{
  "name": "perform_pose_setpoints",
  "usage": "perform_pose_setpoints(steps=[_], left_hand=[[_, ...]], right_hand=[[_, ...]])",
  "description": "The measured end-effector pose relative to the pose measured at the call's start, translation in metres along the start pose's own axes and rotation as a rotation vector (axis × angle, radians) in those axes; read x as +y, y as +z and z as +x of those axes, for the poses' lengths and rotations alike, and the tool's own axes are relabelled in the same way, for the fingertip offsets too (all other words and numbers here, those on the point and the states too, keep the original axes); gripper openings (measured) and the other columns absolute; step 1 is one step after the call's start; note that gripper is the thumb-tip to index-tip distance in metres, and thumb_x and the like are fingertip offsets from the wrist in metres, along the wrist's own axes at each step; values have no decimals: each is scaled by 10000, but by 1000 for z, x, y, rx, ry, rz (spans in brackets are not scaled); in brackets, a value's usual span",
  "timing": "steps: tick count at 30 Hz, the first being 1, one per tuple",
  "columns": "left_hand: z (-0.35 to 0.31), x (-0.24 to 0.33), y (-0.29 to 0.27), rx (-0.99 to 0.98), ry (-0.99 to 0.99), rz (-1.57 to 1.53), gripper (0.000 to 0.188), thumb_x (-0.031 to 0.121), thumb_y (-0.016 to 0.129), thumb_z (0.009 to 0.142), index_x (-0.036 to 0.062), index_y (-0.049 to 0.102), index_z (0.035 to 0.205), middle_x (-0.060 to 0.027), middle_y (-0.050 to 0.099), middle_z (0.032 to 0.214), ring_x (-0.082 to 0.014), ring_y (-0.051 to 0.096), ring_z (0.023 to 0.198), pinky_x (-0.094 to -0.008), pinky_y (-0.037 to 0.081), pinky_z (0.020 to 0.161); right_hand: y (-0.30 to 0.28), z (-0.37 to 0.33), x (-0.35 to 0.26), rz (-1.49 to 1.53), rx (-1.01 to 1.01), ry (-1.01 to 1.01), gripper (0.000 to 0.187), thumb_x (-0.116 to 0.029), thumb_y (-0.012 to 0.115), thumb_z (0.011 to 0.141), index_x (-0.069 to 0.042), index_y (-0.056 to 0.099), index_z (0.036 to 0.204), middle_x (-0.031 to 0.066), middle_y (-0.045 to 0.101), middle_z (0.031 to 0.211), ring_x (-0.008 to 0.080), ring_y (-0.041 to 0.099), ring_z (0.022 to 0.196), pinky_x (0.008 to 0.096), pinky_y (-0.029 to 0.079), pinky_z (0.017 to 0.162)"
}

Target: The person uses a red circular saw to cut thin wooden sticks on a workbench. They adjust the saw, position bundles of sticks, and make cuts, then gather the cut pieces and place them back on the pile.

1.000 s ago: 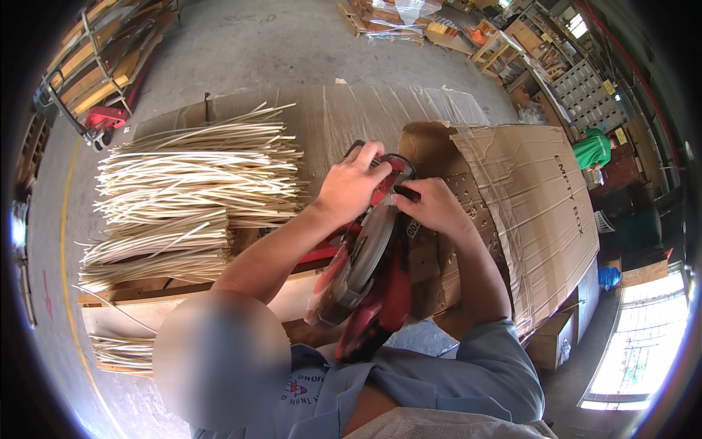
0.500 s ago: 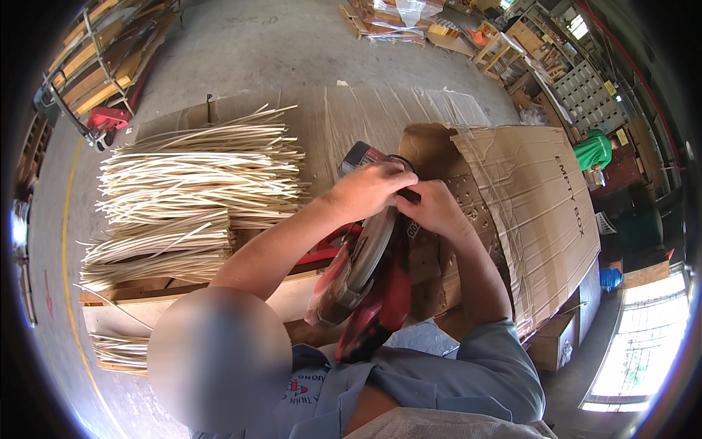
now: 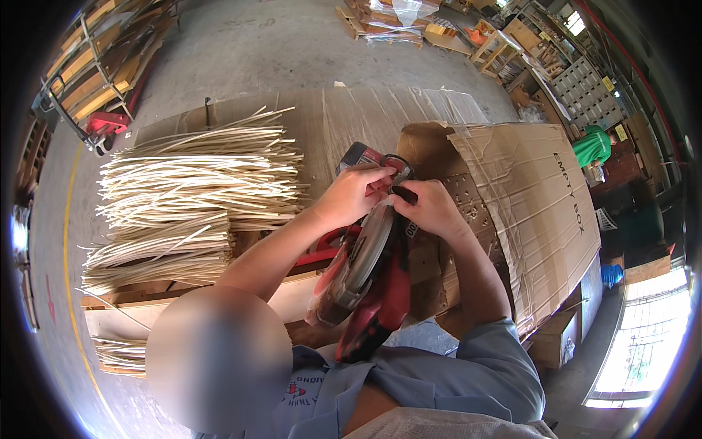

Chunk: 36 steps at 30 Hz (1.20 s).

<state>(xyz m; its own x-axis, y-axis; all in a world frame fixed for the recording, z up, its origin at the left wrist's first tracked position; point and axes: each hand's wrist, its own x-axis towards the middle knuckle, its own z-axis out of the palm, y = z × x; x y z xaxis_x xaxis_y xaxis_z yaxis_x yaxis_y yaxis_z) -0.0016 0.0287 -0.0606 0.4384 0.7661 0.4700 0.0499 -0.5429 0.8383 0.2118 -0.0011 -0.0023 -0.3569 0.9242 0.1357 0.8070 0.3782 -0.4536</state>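
Observation:
A red power saw (image 3: pixel 389 293) with a round disc and guard (image 3: pixel 371 245) stands tilted close in front of my body. Both hands meet over its far end. My left hand (image 3: pixel 356 194) is closed in a pinch beside a metal collar (image 3: pixel 397 167); what its fingertips grip is hidden. Between the thumb and fingers of my right hand (image 3: pixel 433 208) is a small black piece (image 3: pixel 404 194), and I cannot tell whether it is part of the saw. Thin pale rods (image 3: pixel 201 175) lie in thick bundles to the left.
An opened cardboard box (image 3: pixel 523 212) lies at the right, next to the saw. Plastic-covered sheeting (image 3: pixel 380 110) spreads behind. A red pallet jack (image 3: pixel 108 123) and a loaded rack (image 3: pixel 102 58) stand far left. Another person in green (image 3: pixel 592 148) is at the far right.
My left hand has drawn slightly back to the left, away from my right hand, uncovering the metal collar and the black piece. My right hand has barely moved.

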Motion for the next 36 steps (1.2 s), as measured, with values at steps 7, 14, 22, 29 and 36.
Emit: perform_pose_setpoints(steps=[7,14,22,29,36], left_hand=[[-1,5,-4,-49,-150,192,288,91,783,829,49,767,1114,-155,751,929,-289,759,875,-375,604,788],[-3,15,4,-31,-41,598,190,212,774,835,41,719,896,-171,734,877,-363,733,889,-473,596,765],[2,23,7,-102,-23,664,147,170,754,801,24,745,815,-140,745,896,-340,756,870,-447,604,726],[2,16,7,-85,67,596,126,150,761,759,32,763,804,-126,742,875,-314,745,907,-431,600,760],[-1,15,14,-3,157,649,109,137,725,748,38,761,779,-109,741,887,-294,738,941,-413,604,763]], right_hand=[[0,1,0,-3,-3,26,330,-324,757,858,-4,755,938,245,683,774,427,704,777,483,568,715],[-3,-2,-11,-17,-35,80,281,-278,740,910,-27,756,1036,216,712,820,358,719,735,423,555,683],[-8,6,-9,91,-198,267,327,-234,737,962,21,742,1167,116,689,715,130,638,618,328,530,602],[-9,6,-13,124,-240,315,350,-212,703,996,23,720,1255,55,671,743,93,609,618,288,522,582],[-11,4,-4,67,-247,236,317,-198,695,997,23,724,1223,59,648,711,116,621,618,305,512,618]])
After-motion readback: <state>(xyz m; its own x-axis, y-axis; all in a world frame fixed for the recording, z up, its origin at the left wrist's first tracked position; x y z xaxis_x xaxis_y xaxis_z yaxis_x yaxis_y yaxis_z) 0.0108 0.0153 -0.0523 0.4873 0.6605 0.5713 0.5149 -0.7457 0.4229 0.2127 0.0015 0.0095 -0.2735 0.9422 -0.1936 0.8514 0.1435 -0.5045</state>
